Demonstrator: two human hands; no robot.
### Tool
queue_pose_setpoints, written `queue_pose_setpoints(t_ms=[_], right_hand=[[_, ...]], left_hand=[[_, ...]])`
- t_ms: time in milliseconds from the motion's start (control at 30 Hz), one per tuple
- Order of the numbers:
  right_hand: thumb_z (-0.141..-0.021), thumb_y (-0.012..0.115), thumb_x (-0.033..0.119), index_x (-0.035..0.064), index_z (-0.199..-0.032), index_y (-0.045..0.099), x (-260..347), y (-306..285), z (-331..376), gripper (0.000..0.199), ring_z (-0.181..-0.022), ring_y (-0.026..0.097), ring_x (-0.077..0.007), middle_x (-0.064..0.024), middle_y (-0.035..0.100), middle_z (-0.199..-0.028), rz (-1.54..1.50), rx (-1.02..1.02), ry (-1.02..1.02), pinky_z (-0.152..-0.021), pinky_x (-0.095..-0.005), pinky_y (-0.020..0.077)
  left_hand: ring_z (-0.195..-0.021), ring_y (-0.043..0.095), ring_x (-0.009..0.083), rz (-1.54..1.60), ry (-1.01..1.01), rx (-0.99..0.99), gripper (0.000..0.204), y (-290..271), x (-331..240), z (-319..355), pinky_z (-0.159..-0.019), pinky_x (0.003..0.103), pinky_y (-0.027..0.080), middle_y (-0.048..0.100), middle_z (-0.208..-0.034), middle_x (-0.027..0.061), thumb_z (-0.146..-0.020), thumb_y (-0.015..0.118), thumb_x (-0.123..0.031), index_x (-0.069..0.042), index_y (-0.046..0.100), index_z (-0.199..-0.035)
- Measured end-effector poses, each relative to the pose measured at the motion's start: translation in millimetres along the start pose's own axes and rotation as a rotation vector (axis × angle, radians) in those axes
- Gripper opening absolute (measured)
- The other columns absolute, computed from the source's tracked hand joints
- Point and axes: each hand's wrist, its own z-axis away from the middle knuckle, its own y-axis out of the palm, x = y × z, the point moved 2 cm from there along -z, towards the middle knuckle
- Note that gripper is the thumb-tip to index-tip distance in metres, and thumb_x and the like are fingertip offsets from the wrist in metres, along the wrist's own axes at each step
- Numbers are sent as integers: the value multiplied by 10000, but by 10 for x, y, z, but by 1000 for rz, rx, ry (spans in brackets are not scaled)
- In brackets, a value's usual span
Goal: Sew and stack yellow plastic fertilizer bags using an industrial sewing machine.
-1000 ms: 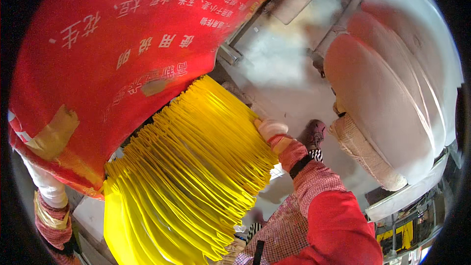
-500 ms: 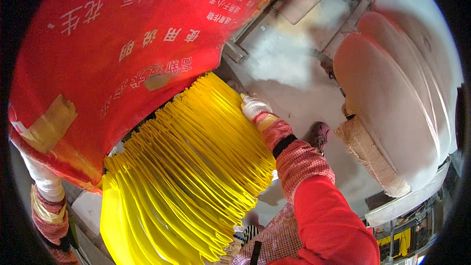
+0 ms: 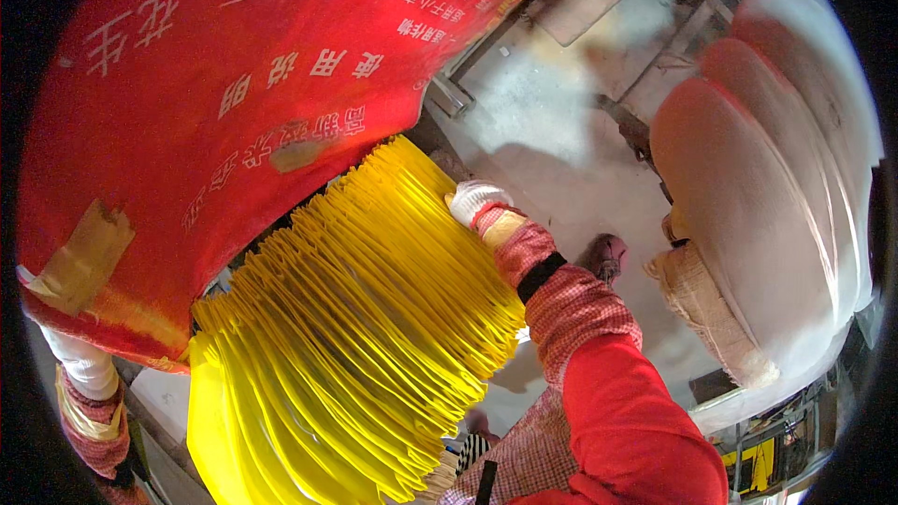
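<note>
Bright, even light fills the head view, strongest on the pale floor (image 3: 561, 140) just beyond the gloved right hand (image 3: 475, 200), where it washes to a hazy white glare. A soft shadow lies on the floor past that hand, and a darker one below the forearm. The yellow bag stack (image 3: 355, 337) under the hand is sharp and saturated; the red sack (image 3: 215, 103) above it glows. Fisheye curvature bends everything toward the rim, where black corners close in and the stacked pale sacks (image 3: 767, 178) smear slightly
</note>
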Motion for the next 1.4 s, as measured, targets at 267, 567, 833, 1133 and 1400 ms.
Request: queue_pose_setpoints(t_ms=[267, 567, 833, 1133, 1400], right_hand=[[-876, 258, 590, 128, -1296, 449, -401, 301, -410, 653, -1177, 468, -341, -206, 521, -1226, -190, 162, -144, -973, -422, 351], [-883, 295, 538, 46, -1202, 533, -658, 626, 394, 633, -1196, 451, -335, -223, 508, -1237, -329, -103, 118, -999, -405, 328], [-783, 377, 704, 40, -1173, 552, -838, 532, 422, 790, -1080, 529, -384, -246, 546, -1167, -460, -248, 67, -901, -408, 406], [-833, 521, 497, 61, -1053, 626, -819, 451, 822, 500, -905, 623, -287, -164, 653, -945, -202, -495, 240, -795, -366, 466], [-823, 616, 232, 162, -1094, 602, 430, 590, 2124, 280, -871, 622, -193, -93, 655, -961, -1163, -11, -325, -744, -294, 476]], left_hand=[[-1126, 488, 245, -36, 35, -8, 525, 187, 65, -109, -978, 395, 372, 490, -1249, 125, -933, 380, -397, -27, 381, -1306], [-1115, 492, 226, -127, 17, -62, 507, 92, -84, 63, -969, 379, 378, 499, -1235, 113, -932, 407, -370, -16, 397, -1294], [-1105, 495, 210, -145, 28, -100, 490, 177, -16, 75, -961, 365, 384, 507, -1222, 102, -931, 431, -346, -5, 410, -1283], [-1065, 522, 220, -448, 351, -181, 392, 382, -188, -158, -938, 329, 405, 518, -1183, 114, -925, 442, -257, -14, 463, -1231], [-1026, 503, 199, -538, 505, -218, 361, 833, -370, -204, -957, 281, 370, 516, -1151, 104, -944, 425, -218, -38, 418, -1257]])
